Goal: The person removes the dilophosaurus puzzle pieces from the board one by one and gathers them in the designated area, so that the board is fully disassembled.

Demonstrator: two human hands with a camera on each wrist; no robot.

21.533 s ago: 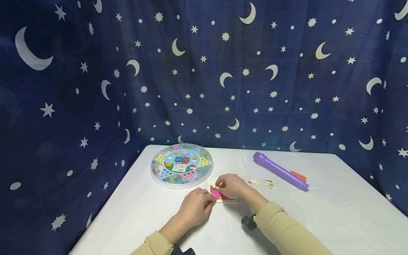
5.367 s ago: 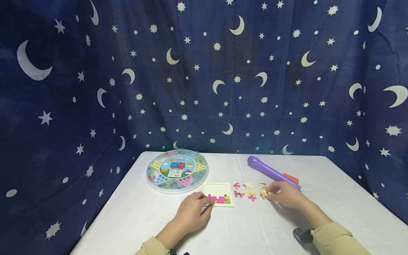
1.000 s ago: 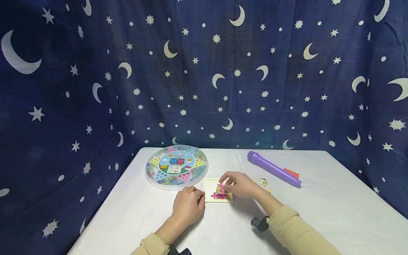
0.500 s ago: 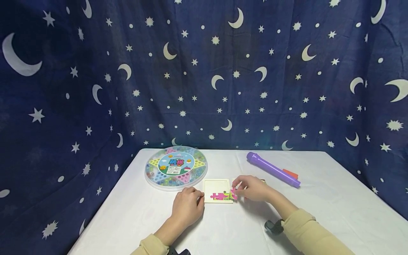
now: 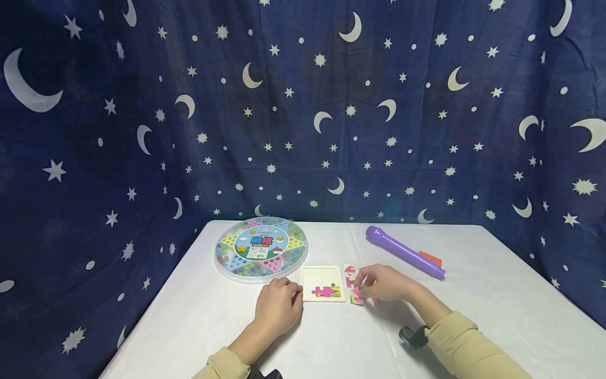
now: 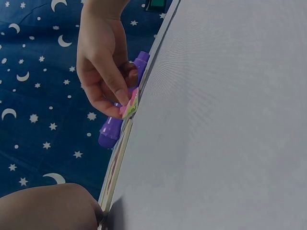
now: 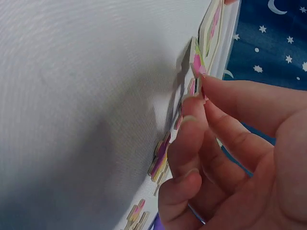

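My left hand (image 5: 279, 304) lies on the table, fingertips gripping the left edge of a cream puzzle tray (image 5: 322, 275). Joined pink and green jigsaw pieces (image 5: 326, 291) lie in the tray's lower right part. Just right of the tray, my right hand (image 5: 385, 282) pinches a pink and green jigsaw piece (image 5: 356, 296) between thumb and fingers. In the right wrist view, that piece (image 7: 197, 62) stands tilted close to the cloth. Other loose pieces (image 5: 350, 270) lie beside the tray, some hidden behind the right hand.
A round Chinese checkers box (image 5: 261, 250) with a clear rim of marbles stands at the back left. At the back right are a purple microphone-shaped tube (image 5: 404, 251) and an orange item (image 5: 430, 258) beside it. A starry curtain (image 5: 303, 116) surrounds the white table (image 5: 345, 347).
My right hand has carried the pinched jigsaw piece from over the tray to the table at its right. The left hand stays at the tray's left edge.
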